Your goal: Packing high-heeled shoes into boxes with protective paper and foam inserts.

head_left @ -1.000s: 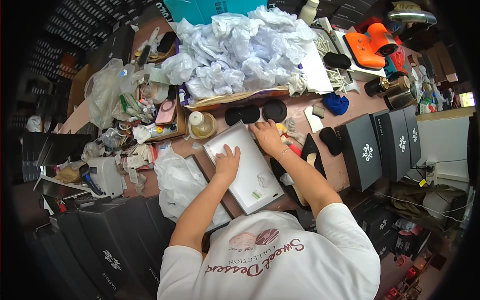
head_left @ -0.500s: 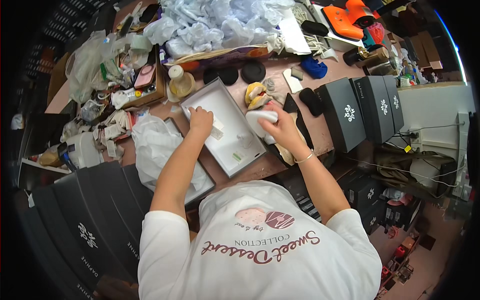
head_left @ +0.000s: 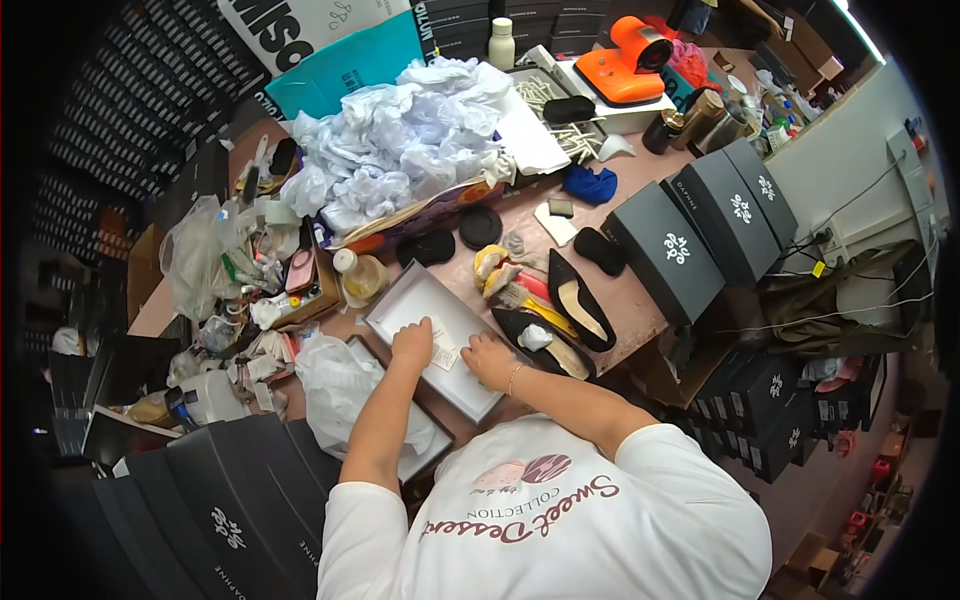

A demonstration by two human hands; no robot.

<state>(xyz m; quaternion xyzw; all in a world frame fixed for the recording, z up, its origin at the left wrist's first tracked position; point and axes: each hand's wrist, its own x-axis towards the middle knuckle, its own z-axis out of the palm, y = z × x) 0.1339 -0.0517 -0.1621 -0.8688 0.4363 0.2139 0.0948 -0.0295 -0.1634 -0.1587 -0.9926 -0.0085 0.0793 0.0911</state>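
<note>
The uncovered box (head_left: 435, 295) is being worked in by the left hand (head_left: 411, 346) and the right hand (head_left: 490, 362), their fingers being bent beside a paper slip (head_left: 441, 354), any grip being impossible to tell; the black shoes (head_left: 580, 300) are being seen outside it, on the desk (head_left: 635, 325).

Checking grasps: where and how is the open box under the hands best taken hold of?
Probably its long walls, pinched from left and right: the box lies open side up, so those thin rims stand raised. A black shoe sits close by the right wall, leaving less room there.
</note>
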